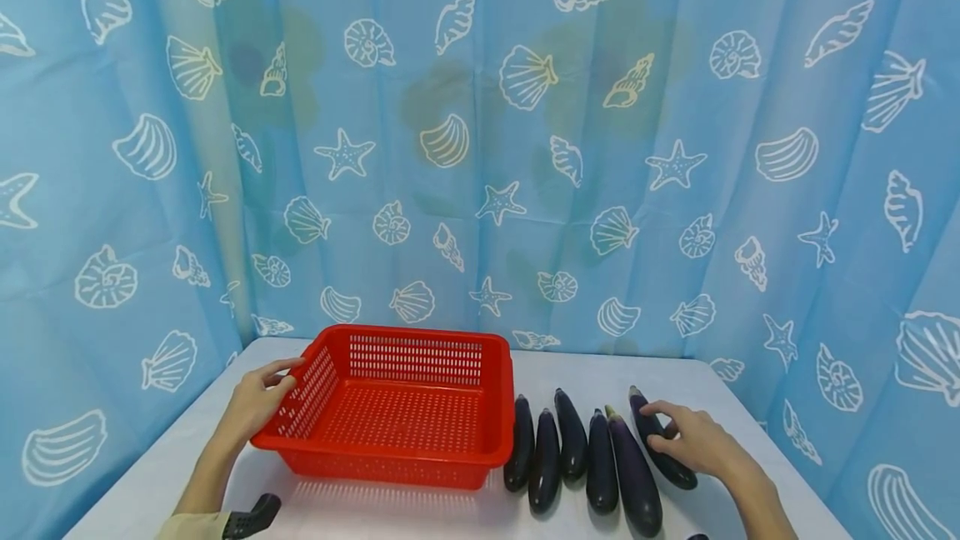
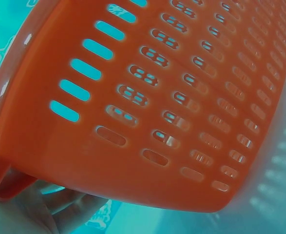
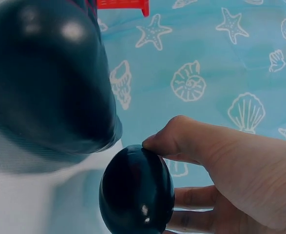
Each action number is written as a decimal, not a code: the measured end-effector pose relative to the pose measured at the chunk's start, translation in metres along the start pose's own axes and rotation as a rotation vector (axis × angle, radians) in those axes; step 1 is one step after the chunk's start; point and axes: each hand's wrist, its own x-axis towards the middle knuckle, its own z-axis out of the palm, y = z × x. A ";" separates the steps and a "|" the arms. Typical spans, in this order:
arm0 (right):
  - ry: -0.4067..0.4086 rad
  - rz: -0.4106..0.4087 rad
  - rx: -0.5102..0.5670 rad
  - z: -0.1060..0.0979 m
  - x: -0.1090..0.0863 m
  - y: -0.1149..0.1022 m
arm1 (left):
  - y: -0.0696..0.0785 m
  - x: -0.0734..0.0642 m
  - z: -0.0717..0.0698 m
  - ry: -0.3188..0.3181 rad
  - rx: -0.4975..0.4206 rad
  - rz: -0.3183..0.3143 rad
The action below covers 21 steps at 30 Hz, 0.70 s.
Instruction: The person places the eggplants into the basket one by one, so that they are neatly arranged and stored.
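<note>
A red plastic basket (image 1: 382, 461) with slotted walls sits on the left of the table, nothing inside it. My left hand (image 1: 258, 398) holds its left rim; in the left wrist view the fingers (image 2: 77, 212) show partly behind the basket wall. To the basket's right, several dark purple eggplants lie side by side. My right hand (image 1: 697, 438) is over the rightmost eggplant (image 1: 678, 473), pinching it between thumb and fingers. In the right wrist view the thumb (image 3: 162, 141) touches the top of that eggplant (image 3: 135, 195), with the other fingers along its far side.
A white-topped table (image 1: 360, 515) carries everything. The thickest eggplant (image 1: 637, 482) lies just left of the one in my right hand, and another eggplant (image 1: 517, 448) lies close against the basket's right side. A blue shell-print curtain (image 1: 480, 190) hangs behind and around the table.
</note>
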 end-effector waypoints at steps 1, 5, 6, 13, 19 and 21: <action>0.002 -0.002 0.000 -0.001 0.000 -0.001 | 0.000 0.000 0.000 0.002 0.001 0.003; 0.016 -0.008 -0.012 -0.003 0.000 -0.003 | 0.000 0.002 0.000 0.008 0.009 0.009; 0.017 -0.008 -0.013 -0.004 0.000 -0.004 | 0.001 0.002 0.001 0.008 0.009 0.006; 0.027 -0.025 -0.001 -0.008 -0.002 -0.009 | 0.004 0.002 0.000 0.011 0.019 0.010; 0.042 -0.051 0.015 -0.011 -0.006 -0.017 | 0.003 0.000 0.001 0.012 0.016 0.006; 0.044 -0.056 0.022 -0.011 -0.007 -0.019 | 0.002 -0.001 0.001 0.012 0.013 0.005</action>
